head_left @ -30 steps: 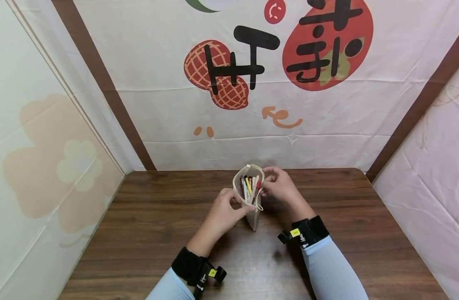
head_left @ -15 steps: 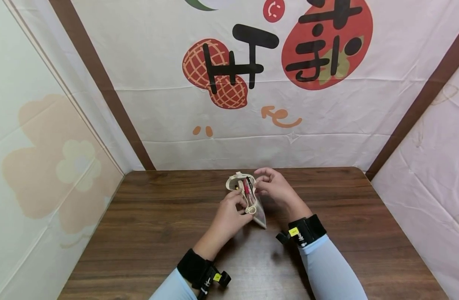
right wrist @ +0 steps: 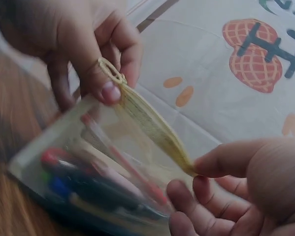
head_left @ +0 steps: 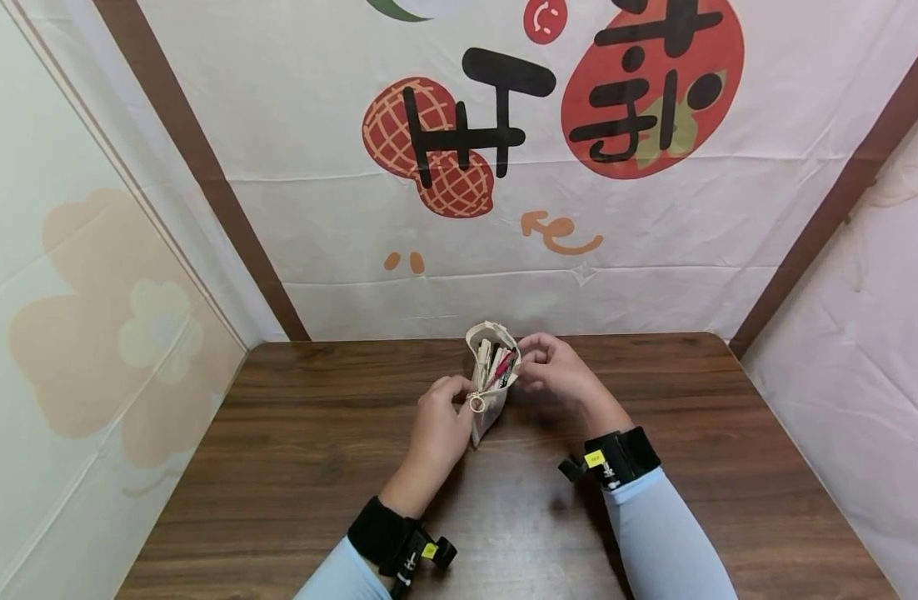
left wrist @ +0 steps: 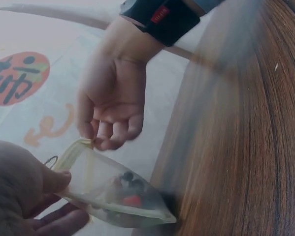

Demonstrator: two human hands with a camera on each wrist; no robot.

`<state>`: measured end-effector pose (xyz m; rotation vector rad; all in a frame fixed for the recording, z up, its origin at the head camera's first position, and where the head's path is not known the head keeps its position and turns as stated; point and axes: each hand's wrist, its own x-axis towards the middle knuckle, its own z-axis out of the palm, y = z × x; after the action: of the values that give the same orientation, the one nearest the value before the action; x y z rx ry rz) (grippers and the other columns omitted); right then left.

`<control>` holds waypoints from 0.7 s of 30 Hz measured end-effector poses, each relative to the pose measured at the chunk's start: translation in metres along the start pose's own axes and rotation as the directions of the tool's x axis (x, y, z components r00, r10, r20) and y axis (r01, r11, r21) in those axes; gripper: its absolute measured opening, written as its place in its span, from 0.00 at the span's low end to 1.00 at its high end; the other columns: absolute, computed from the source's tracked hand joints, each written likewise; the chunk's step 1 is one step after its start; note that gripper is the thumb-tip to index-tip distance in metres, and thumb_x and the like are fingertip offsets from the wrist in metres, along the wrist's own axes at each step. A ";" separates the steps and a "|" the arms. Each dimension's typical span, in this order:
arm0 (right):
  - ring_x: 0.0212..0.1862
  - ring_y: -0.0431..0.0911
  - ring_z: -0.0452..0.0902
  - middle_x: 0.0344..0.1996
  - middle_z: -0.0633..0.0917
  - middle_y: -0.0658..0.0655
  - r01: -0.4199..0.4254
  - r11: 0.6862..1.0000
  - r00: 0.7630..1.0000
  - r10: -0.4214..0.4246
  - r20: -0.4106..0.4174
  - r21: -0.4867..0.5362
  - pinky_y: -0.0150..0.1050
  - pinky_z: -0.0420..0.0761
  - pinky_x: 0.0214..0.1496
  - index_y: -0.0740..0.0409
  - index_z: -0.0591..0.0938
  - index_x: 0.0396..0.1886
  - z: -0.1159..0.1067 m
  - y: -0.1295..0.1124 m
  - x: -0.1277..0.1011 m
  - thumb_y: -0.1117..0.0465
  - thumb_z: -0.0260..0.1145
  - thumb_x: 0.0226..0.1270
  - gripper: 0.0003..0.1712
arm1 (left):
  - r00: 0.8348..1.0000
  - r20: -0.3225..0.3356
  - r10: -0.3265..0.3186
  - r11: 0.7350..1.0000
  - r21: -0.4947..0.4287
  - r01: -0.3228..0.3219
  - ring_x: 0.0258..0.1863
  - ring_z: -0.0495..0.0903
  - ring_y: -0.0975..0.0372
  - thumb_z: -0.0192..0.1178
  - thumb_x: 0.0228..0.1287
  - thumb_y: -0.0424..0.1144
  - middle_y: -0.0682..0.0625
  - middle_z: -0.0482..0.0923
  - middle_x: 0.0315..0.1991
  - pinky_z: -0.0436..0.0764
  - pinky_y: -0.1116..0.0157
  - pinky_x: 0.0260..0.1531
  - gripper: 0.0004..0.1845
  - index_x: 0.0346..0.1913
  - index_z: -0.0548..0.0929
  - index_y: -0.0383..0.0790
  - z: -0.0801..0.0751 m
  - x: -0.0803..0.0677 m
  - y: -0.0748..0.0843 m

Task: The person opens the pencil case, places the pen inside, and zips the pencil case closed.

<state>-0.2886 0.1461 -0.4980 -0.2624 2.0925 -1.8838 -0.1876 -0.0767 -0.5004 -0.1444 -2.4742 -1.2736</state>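
From the head camera, a small cream fabric pencil pouch with clear sides (head_left: 491, 385) stands upright on the dark brown wooden table (head_left: 279, 433), at about 12 o'clock from the person, near the far edge. The left hand (head_left: 438, 423) pinches the pouch's near end at its ring-shaped zip pull (head_left: 476, 405); the right hand (head_left: 556, 375), at 3 o'clock of the pouch, pinches the rim at the far side. The mouth gapes open and several coloured pens (head_left: 498, 367) stand inside, so filling looks finished, while closing the zip appears barely begun.

The left wrist camera shows the pouch (left wrist: 110, 189) tilted, dark and red pen ends (left wrist: 129, 189) resting in its low corner. The right hand (left wrist: 113, 105) hangs at 12 o'clock above it, fingertips curled onto the rim; the left hand (left wrist: 24, 196) holds the other end.

The right wrist camera shows the left hand (right wrist: 83, 49) nipping the woven zip edge (right wrist: 147, 130) at 11 o'clock, the right hand (right wrist: 241, 189) gripping its other end at 4 o'clock. Red, blue and green pens (right wrist: 88, 182) lie within the pouch (right wrist: 53, 147).
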 end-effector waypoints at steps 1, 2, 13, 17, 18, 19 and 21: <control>0.37 0.55 0.87 0.29 0.85 0.52 0.013 0.998 1.000 -0.013 -0.009 -0.057 0.52 0.88 0.44 0.65 0.74 0.60 -0.001 -0.002 -0.001 0.66 0.69 0.72 0.21 | 1.000 -0.015 0.006 1.000 0.001 -0.006 0.40 0.87 0.60 0.72 0.62 0.28 0.52 0.87 0.39 0.84 0.63 0.38 0.08 0.41 0.89 0.43 -0.001 0.000 0.000; 0.35 0.58 0.87 0.28 0.85 0.53 0.027 0.992 0.999 -0.030 -0.023 -0.122 0.48 0.86 0.39 0.63 0.76 0.56 -0.001 -0.005 -0.004 0.63 0.70 0.72 0.18 | 0.999 -0.031 0.010 1.000 0.003 -0.010 0.39 0.88 0.60 0.72 0.61 0.28 0.52 0.87 0.37 0.84 0.64 0.37 0.08 0.40 0.89 0.43 -0.001 0.000 0.000; 0.30 0.41 0.79 0.26 0.84 0.48 0.385 0.782 0.921 -0.294 0.254 -0.491 0.34 0.80 0.34 0.52 0.86 0.34 0.016 -0.046 -0.036 0.59 0.83 0.59 0.12 | 0.991 -0.130 0.037 0.992 -0.114 -0.052 0.30 0.89 0.64 0.71 0.56 0.26 0.48 0.90 0.32 0.85 0.69 0.29 0.10 0.39 0.84 0.39 -0.010 0.001 0.004; 0.29 0.36 0.78 0.25 0.82 0.44 0.490 0.684 0.868 -0.329 0.371 -0.540 0.33 0.81 0.34 0.51 0.87 0.35 0.031 -0.051 -0.042 0.58 0.85 0.55 0.13 | 0.989 -0.141 0.036 0.992 -0.117 -0.053 0.30 0.89 0.64 0.73 0.54 0.27 0.48 0.90 0.31 0.85 0.69 0.29 0.11 0.37 0.84 0.42 -0.009 0.000 0.003; 0.29 0.35 0.78 0.25 0.82 0.43 0.518 0.652 0.853 -0.342 0.395 -0.554 0.32 0.81 0.34 0.51 0.88 0.35 0.034 -0.051 -0.043 0.57 0.85 0.55 0.13 | 0.989 -0.140 0.036 0.991 -0.121 -0.053 0.30 0.89 0.64 0.73 0.54 0.28 0.47 0.90 0.31 0.85 0.69 0.30 0.11 0.37 0.84 0.42 -0.009 0.000 0.003; 0.29 0.34 0.77 0.25 0.82 0.42 0.545 0.619 0.836 -0.357 0.416 -0.566 0.32 0.81 0.34 0.50 0.88 0.35 0.037 -0.052 -0.043 0.57 0.85 0.55 0.13 | 0.989 -0.140 0.038 0.991 -0.121 -0.055 0.30 0.89 0.64 0.73 0.54 0.28 0.47 0.90 0.31 0.85 0.69 0.30 0.10 0.37 0.84 0.42 -0.009 0.000 0.003; 0.29 0.31 0.76 0.25 0.82 0.40 0.586 0.553 0.810 -0.380 0.447 -0.592 0.31 0.80 0.34 0.49 0.89 0.35 0.042 -0.051 -0.042 0.57 0.85 0.56 0.12 | 0.989 -0.140 0.040 0.990 -0.130 -0.059 0.30 0.89 0.64 0.72 0.54 0.28 0.46 0.90 0.31 0.86 0.69 0.30 0.10 0.36 0.84 0.41 -0.009 0.000 0.003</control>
<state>-0.2379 0.1153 -0.4467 -1.3388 2.6167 -1.0080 -0.1846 -0.0824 -0.4931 -0.1462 -2.2568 -1.3806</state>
